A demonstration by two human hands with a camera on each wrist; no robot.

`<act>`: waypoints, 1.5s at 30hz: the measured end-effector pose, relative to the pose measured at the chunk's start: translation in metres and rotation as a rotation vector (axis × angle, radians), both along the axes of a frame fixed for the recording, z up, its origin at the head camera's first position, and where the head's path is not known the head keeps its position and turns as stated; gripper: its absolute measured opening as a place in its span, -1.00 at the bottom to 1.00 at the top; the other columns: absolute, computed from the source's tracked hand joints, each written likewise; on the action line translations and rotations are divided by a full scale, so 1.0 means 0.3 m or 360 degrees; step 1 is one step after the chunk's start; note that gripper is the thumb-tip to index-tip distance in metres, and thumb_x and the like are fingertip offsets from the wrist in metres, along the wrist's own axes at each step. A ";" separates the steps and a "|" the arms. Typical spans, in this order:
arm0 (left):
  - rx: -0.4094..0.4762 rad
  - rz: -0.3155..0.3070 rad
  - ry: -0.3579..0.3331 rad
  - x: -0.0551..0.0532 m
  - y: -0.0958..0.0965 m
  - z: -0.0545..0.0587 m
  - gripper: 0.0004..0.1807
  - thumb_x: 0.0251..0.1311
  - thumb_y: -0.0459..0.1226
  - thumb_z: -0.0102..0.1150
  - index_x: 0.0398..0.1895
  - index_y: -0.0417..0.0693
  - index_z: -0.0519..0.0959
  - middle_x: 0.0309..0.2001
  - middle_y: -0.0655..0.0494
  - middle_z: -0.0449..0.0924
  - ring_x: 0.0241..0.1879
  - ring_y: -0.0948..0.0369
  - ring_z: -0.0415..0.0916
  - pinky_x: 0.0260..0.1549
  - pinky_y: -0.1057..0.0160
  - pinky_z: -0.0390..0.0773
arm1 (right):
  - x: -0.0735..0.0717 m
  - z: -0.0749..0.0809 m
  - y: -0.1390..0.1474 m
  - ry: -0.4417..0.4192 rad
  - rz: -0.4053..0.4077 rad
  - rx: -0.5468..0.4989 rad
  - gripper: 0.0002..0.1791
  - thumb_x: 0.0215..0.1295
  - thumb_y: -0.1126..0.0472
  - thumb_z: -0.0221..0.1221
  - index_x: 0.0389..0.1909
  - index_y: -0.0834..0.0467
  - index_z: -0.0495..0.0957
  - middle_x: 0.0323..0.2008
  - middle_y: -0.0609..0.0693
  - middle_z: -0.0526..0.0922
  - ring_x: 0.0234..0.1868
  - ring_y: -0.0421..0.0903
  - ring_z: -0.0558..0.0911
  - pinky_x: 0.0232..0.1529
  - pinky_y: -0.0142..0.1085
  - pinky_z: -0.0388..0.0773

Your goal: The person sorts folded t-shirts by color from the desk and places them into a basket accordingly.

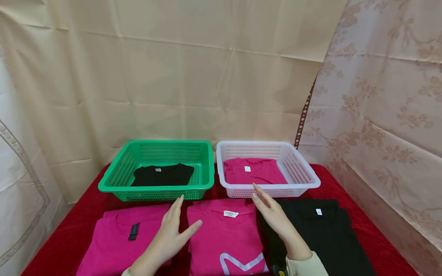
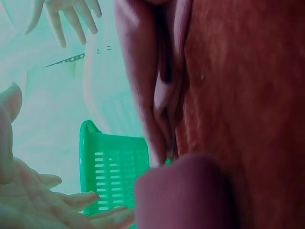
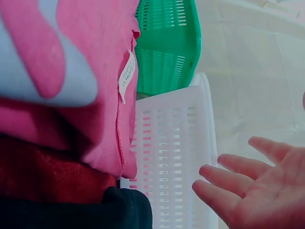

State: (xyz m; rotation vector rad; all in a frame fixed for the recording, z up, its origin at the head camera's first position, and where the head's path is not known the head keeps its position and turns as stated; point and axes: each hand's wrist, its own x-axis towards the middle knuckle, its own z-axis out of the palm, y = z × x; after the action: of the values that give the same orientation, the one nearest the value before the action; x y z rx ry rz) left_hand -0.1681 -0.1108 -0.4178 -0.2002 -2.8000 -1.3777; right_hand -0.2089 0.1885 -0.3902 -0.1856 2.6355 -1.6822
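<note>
My left hand [image 1: 170,237] hovers with straight, spread fingers between the left pink T-shirt [image 1: 114,245] and the middle pink T-shirt [image 1: 224,234]. My right hand [image 1: 276,218], its fingers also extended, is over the gap between that middle shirt and a folded black T-shirt [image 1: 328,234]. Neither palm holds anything. The middle shirt bears a white neck label [image 1: 230,214] and a pale printed outline; the left one has a dark label [image 1: 133,232]. In the right wrist view, my right hand [image 3: 257,183] appears beside the white basket [image 3: 167,143].
Behind the shirts stand a green basket [image 1: 156,189] with a folded black T-shirt [image 1: 164,176] inside and a white basket [image 1: 269,186] with a folded pink T-shirt [image 1: 255,172]. All rest on a red cloth [image 1: 390,245]. Curtains [image 1: 207,76] enclose the table's back and sides.
</note>
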 end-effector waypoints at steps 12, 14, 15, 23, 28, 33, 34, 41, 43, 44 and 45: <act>0.0189 -0.0008 -0.0123 -0.002 0.031 -0.022 0.05 0.24 0.18 0.18 0.60 -0.01 -0.13 0.56 -0.13 -0.07 0.51 -0.27 -0.12 0.26 -0.45 0.19 | -0.008 -0.030 -0.014 -0.0012 -0.0096 -0.0053 -0.41 0.51 -0.01 0.01 0.38 0.29 0.35 0.35 0.26 0.42 0.30 0.18 0.50 0.32 0.02 0.42; 0.0265 -0.0018 -0.0139 -0.004 0.030 -0.027 0.03 0.26 0.14 0.18 0.60 -0.03 -0.14 0.56 -0.16 -0.08 0.50 -0.28 -0.10 0.26 -0.40 0.25 | -0.013 -0.038 -0.019 -0.0055 -0.0082 -0.0098 -0.39 0.51 0.01 0.00 0.38 0.34 0.32 0.36 0.29 0.41 0.28 0.21 0.52 0.27 0.00 0.47; 0.0301 -0.0023 -0.0146 -0.004 0.029 -0.029 0.02 0.27 0.12 0.19 0.59 -0.04 -0.14 0.56 -0.18 -0.08 0.49 -0.30 -0.07 0.25 -0.37 0.29 | -0.014 -0.041 -0.021 -0.0078 -0.0076 -0.0114 -0.38 0.51 0.00 0.00 0.38 0.36 0.31 0.36 0.30 0.40 0.27 0.23 0.52 0.25 0.01 0.49; 0.0376 -0.0015 -0.0209 -0.009 0.022 -0.035 0.01 0.27 0.08 0.21 0.58 -0.09 -0.12 0.51 -0.28 0.02 0.35 -0.34 0.21 0.12 -0.22 0.52 | -0.017 -0.052 -0.020 -0.0299 -0.0074 -0.0042 -0.33 0.44 -0.07 0.08 0.37 0.33 0.33 0.27 0.33 0.48 0.24 0.24 0.53 0.13 0.06 0.58; 0.0354 -0.0002 -0.0237 -0.013 0.019 -0.039 0.00 0.27 0.08 0.21 0.58 -0.10 -0.09 0.48 -0.30 0.09 0.28 -0.28 0.34 0.10 -0.25 0.51 | -0.020 -0.057 -0.016 -0.0366 -0.0059 0.0037 -0.30 0.43 -0.08 0.11 0.39 0.30 0.30 0.26 0.34 0.47 0.12 0.17 0.61 -0.03 0.02 0.67; 0.0372 -0.0018 -0.0268 -0.013 0.020 -0.041 -0.01 0.26 0.07 0.22 0.56 -0.14 -0.06 0.43 -0.36 0.17 0.16 -0.17 0.46 0.03 -0.20 0.55 | -0.025 -0.060 -0.008 -0.0427 -0.0065 0.0065 -0.24 0.41 -0.11 0.12 0.42 0.31 0.23 0.22 0.37 0.47 -0.06 0.10 0.68 -0.20 -0.02 0.72; 0.0379 -0.0019 -0.0271 -0.013 0.021 -0.041 -0.01 0.26 0.06 0.22 0.56 -0.15 -0.06 0.42 -0.37 0.19 0.15 -0.15 0.48 0.02 -0.19 0.57 | -0.025 -0.061 -0.006 -0.0437 -0.0067 0.0072 -0.23 0.41 -0.12 0.13 0.42 0.32 0.23 0.21 0.36 0.47 -0.08 0.08 0.68 -0.22 -0.02 0.72; 0.0402 -0.0023 -0.0299 -0.013 0.027 -0.046 -0.03 0.25 0.05 0.24 0.55 -0.16 -0.01 0.39 -0.40 0.22 0.11 -0.13 0.51 -0.01 -0.15 0.59 | -0.019 -0.070 0.006 -0.0423 -0.0046 0.0195 -0.21 0.33 -0.09 0.22 0.40 0.32 0.26 0.11 0.29 0.56 -0.26 -0.05 0.67 -0.33 -0.08 0.72; 0.0402 -0.0021 -0.0296 -0.012 0.028 -0.050 -0.04 0.25 0.04 0.24 0.54 -0.16 0.00 0.39 -0.40 0.22 0.11 -0.12 0.51 -0.01 -0.14 0.59 | -0.018 -0.071 0.009 -0.0411 -0.0011 0.0235 -0.21 0.31 -0.07 0.25 0.39 0.33 0.27 0.03 0.24 0.60 -0.31 -0.07 0.65 -0.36 -0.10 0.72; 0.0405 -0.0019 -0.0292 -0.011 0.028 -0.051 -0.04 0.25 0.03 0.25 0.54 -0.17 0.01 0.40 -0.40 0.22 0.10 -0.12 0.51 -0.01 -0.13 0.59 | -0.017 -0.071 0.010 -0.0409 0.0003 0.0251 -0.20 0.30 -0.06 0.26 0.39 0.33 0.27 -0.02 0.22 0.61 -0.33 -0.07 0.65 -0.37 -0.10 0.72; 0.0405 -0.0016 -0.0285 -0.010 0.029 -0.053 -0.05 0.24 0.03 0.25 0.54 -0.17 0.02 0.40 -0.41 0.22 0.10 -0.13 0.51 -0.02 -0.13 0.59 | -0.018 -0.072 0.013 -0.0408 0.0017 0.0262 -0.20 0.30 -0.06 0.27 0.38 0.33 0.27 -0.07 0.19 0.61 -0.34 -0.07 0.64 -0.37 -0.11 0.72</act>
State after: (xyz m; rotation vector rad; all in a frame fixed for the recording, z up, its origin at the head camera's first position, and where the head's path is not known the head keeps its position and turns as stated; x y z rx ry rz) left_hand -0.1712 -0.1020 -0.4336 -0.0903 -2.7219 -1.8199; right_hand -0.2143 0.1924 -0.4119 0.0173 2.5567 -1.3713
